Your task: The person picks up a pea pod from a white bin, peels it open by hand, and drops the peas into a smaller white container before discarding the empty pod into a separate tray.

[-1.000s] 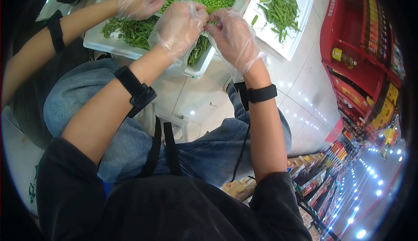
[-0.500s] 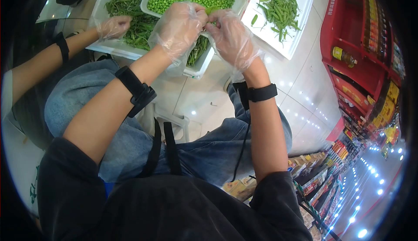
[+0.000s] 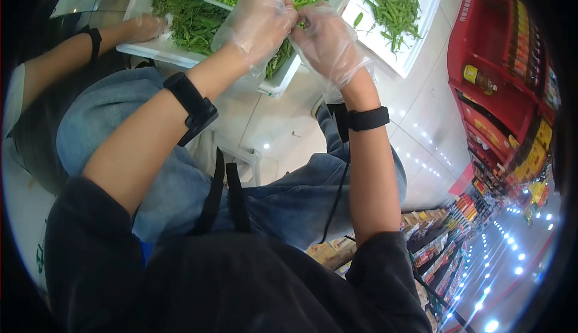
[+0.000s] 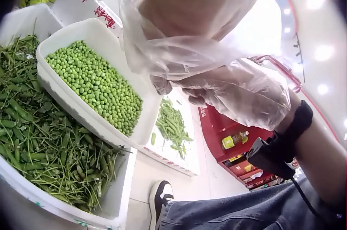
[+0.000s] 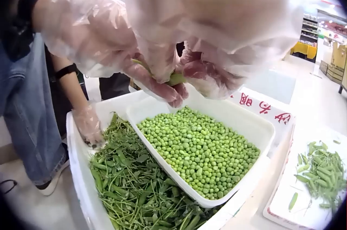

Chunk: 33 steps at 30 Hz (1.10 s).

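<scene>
My left hand (image 3: 259,23) and right hand (image 3: 328,41), both in clear plastic gloves, meet fingertip to fingertip near the front rim of a white tub (image 5: 268,138) of shelled green peas (image 5: 200,148). Between them they pinch a green pea pod (image 5: 176,80), mostly covered by the fingers; in the right wrist view it shows above the peas. The tub sits over a white foam box (image 4: 122,186) heaped with pea pods and stems (image 4: 49,154). In the left wrist view the right hand (image 4: 238,91) has curled fingers.
Another person's gloved hand (image 5: 87,124) is at the foam box's left side. To the right, a white foam lid (image 3: 415,38) carries loose pods (image 3: 394,8) on the tiled floor (image 3: 415,116). Beyond stands a red shelf (image 3: 481,38) with bottles. A stool (image 3: 250,161) shows below my arms.
The other person's hand has drawn back from over the peas to the foam box's left edge. My hands stay together at the pod, and the head view has shifted slightly.
</scene>
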Each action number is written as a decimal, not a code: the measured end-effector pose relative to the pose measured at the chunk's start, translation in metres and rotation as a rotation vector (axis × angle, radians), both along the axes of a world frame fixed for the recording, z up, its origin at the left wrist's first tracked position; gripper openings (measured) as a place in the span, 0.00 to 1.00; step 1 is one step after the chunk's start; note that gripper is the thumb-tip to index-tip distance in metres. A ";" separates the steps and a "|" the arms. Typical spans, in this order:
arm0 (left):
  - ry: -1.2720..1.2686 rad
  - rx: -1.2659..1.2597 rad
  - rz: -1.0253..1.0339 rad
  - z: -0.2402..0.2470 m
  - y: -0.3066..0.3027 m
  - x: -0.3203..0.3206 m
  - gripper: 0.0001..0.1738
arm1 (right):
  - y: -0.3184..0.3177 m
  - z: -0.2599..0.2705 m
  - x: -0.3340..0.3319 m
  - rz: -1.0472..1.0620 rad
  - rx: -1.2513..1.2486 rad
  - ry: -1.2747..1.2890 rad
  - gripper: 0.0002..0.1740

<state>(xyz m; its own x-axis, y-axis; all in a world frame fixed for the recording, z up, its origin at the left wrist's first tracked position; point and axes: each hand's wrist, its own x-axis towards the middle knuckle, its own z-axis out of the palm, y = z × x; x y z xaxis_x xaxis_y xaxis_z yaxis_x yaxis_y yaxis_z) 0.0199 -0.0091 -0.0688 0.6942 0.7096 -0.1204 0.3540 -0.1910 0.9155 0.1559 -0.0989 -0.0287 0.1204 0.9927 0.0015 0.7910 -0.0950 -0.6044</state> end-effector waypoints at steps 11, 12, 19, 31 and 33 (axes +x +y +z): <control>-0.060 0.356 0.017 -0.020 0.008 -0.004 0.15 | 0.007 0.016 -0.003 -0.373 -0.295 0.453 0.15; -0.043 0.385 0.037 -0.022 0.008 -0.005 0.15 | 0.006 0.009 0.002 -0.398 -0.206 0.357 0.17; 0.225 0.393 -0.019 -0.025 0.010 -0.004 0.07 | -0.001 -0.028 0.020 -0.552 -0.037 0.057 0.27; 0.053 0.005 0.006 -0.025 0.008 -0.003 0.16 | -0.024 -0.012 -0.029 -0.786 -0.361 1.375 0.12; 0.027 0.203 -0.024 -0.029 0.009 -0.001 0.17 | -0.034 -0.029 -0.006 -0.767 -0.329 1.522 0.14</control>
